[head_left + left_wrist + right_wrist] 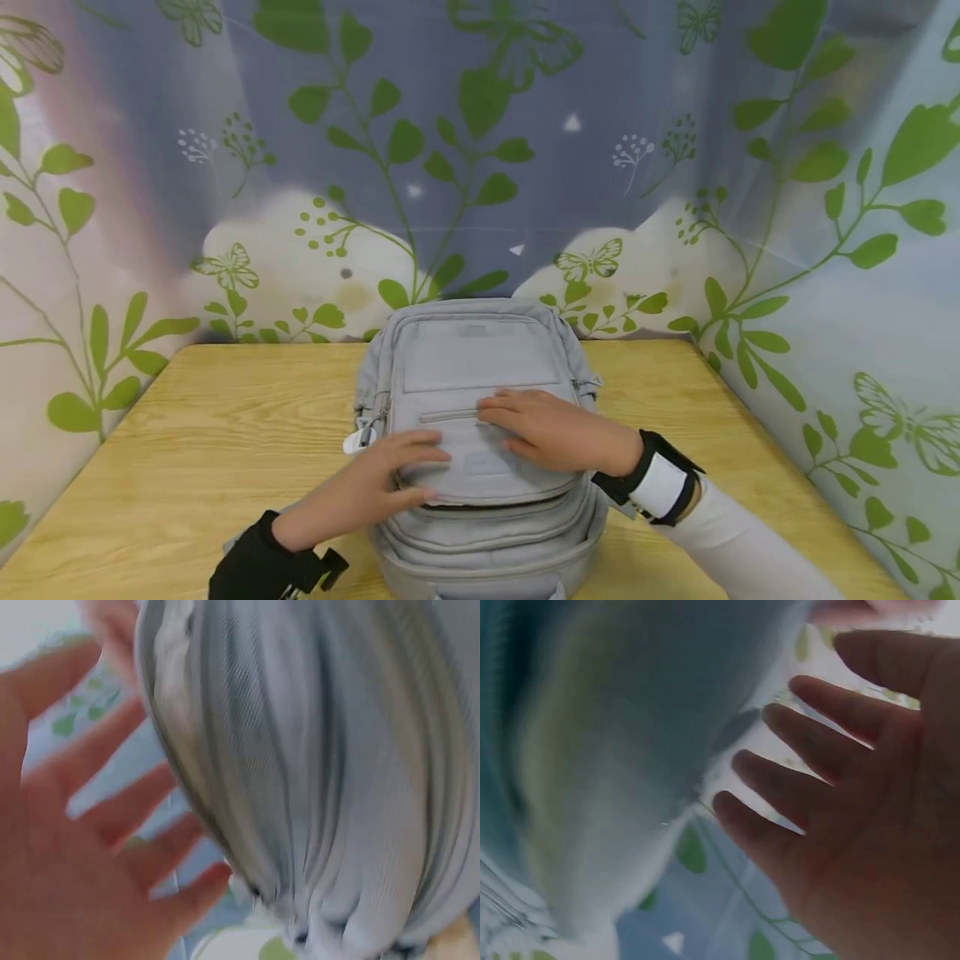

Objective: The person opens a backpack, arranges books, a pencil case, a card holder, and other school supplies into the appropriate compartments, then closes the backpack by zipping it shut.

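A grey backpack lies front side up on the table, its top handle toward the near edge. My left hand is over the lower left of its front panel, fingers spread and fairly straight. Over the right side of the same panel is my right hand, its fingers extended beside the short front zip. In the left wrist view, the open left palm faces the bag's zipped edges. The right wrist view has the right palm with fingers spread beside the blurred bag. Neither hand grips anything.
The bag rests on a light wooden table. A white tag hangs at the bag's left side. Cloth with leaf and butterfly prints closes off the back and both sides.
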Demonstrator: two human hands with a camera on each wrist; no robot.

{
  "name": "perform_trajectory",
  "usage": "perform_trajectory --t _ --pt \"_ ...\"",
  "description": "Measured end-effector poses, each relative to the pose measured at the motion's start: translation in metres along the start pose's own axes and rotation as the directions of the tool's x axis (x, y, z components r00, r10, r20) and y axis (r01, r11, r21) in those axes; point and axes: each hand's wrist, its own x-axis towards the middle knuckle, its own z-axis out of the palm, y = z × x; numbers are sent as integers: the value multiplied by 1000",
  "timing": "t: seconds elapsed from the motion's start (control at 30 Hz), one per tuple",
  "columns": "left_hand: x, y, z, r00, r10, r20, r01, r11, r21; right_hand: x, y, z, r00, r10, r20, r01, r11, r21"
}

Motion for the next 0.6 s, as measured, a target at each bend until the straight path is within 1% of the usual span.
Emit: perform_trajectory --t 0.03,0.07,0.13,0.17,0.2,0.23,0.37,0.4,0.47,0.53,0.6 --pt "1 -2 -4 998 -45 -45 43 998 -44 2 2 2 999 8 33 -9 1000 11" --pt "2 -5 -8 991 -83 -102 78 995 -56 4 4 3 998 11 58 -13 1000 25" --pt "4 -14 -14 966 -177 -188 164 983 -86 6 6 2 995 23 93 -28 998 48" --pt "7 -18 -16 952 -213 -220 197 976 -94 6 7 1 996 21 87 -26 998 50" --pt "9 -23 -18 941 -242 -237 223 969 -106 7 8 -1 997 25 74 -30 998 58" --pt "12 -28 -19 935 -257 -244 234 965 -117 9 9 -2 998 35 60 -39 997 62" --pt "22 -40 -16 927 -293 -234 271 955 -122 15 13 -4 995 98 36 -100 993 57" --pt "24 -42 -15 925 -299 -234 279 953 -115 17 15 -4 992 117 41 -119 991 62" --pt "28 -45 -13 916 -325 -234 306 945 -115 20 18 0 989 136 56 -139 988 65" --pt "29 -47 -12 907 -353 -228 333 935 -123 22 22 5 987 148 67 -153 985 85" --pt "31 -50 -12 897 -372 -238 351 928 -126 24 28 8 987 147 65 -153 983 101"
